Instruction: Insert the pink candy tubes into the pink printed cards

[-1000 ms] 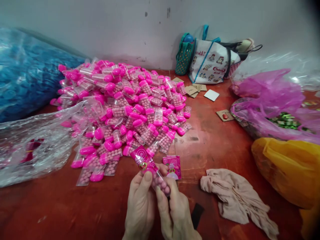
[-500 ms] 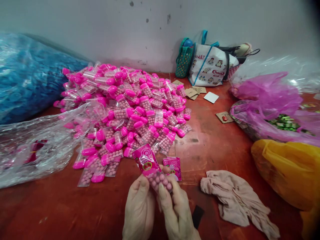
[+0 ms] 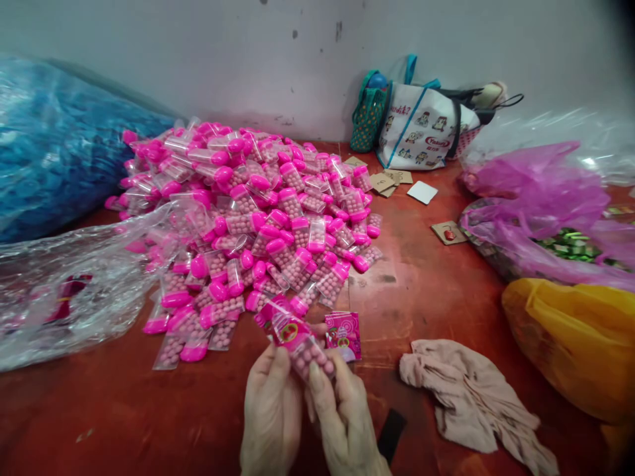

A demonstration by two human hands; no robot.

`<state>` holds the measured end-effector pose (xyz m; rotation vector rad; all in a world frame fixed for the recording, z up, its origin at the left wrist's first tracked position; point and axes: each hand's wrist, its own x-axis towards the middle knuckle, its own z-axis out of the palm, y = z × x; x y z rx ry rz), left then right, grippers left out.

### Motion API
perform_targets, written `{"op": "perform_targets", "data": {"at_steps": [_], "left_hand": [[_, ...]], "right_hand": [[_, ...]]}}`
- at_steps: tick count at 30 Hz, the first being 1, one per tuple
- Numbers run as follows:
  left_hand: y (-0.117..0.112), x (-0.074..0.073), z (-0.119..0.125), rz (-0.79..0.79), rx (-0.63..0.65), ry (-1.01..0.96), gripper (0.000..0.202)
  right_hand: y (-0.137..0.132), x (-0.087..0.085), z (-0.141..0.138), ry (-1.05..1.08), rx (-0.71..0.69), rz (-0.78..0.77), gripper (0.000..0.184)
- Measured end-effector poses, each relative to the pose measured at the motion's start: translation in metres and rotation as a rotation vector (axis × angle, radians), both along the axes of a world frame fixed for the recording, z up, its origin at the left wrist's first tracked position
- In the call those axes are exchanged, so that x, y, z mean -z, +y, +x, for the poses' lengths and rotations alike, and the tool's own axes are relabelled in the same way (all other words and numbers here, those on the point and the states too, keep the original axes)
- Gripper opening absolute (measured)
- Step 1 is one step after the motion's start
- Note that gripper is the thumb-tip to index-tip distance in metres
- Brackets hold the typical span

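Note:
Between my two hands is a small clear candy box (image 3: 313, 357) filled with pink balls, tilted up to the left. A glossy pink printed sleeve (image 3: 284, 325) covers its upper end. My left hand (image 3: 272, 406) pinches the sleeved part from the left. With thumb and fingers, my right hand (image 3: 344, 413) grips the lower end where the balls show. Just beyond the right fingers lies a small stack of pink printed sleeves (image 3: 344, 330). Ahead is a large heap of clear candy boxes (image 3: 278, 225) with bright pink caps.
A clear plastic bag (image 3: 74, 317) and a big bag of blue pieces (image 3: 64, 145) lie left. At right are a beige cloth (image 3: 471, 390), a yellow bag (image 3: 565, 344) and a purple bag (image 3: 536, 178). Cardboard pieces (image 3: 384, 183) and a white tote (image 3: 419, 129) are near the wall.
The candy box and its sleeve have tipped further left and dropped slightly, with both hands still on them. The whole view has shifted a little.

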<state>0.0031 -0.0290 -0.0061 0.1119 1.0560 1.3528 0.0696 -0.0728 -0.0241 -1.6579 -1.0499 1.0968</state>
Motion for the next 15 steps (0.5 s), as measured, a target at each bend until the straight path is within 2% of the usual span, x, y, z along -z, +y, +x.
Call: {"op": "perform_targets", "data": {"at_steps": [3,10,15], "left_hand": [[0.0061,-0.0044,-0.0034,-0.006,0.001,0.025,0.018],[-0.0006,-0.0015,-0.0057,0.052,0.229,0.055,0.012],[0.0015,0.0011,-0.0099,0.088,0.269,0.028,0.014]], "right_hand": [[-0.0023,-0.0006,-0.0054,-0.040,-0.037,0.007,0.037],[-0.0089,0.0003,-0.0069,-0.176,0.023,0.053,0.041],[-0.0072,-0.0004,-0.0035,-0.183,0.001,0.079,0.042]]}}
